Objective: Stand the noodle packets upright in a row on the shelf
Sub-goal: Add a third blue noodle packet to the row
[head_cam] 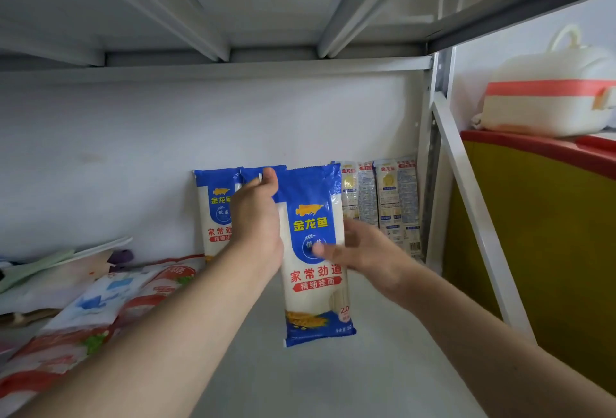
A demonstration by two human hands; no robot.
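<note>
The blue noodle packet, long axis upright, hangs from the left hand whose grip clasps its top edge, while the right hand is spread loose at its right side, just short of the row at the wall.

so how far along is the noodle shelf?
Done: one blue packet and two pale packets stand upright against the back wall. In hand: the left hand grips another blue noodle packet near its top, upright, while the right hand, open and blurred, sits beside it. Left: seating it in the gap; red-and-white packs on the left lie flat.
</note>
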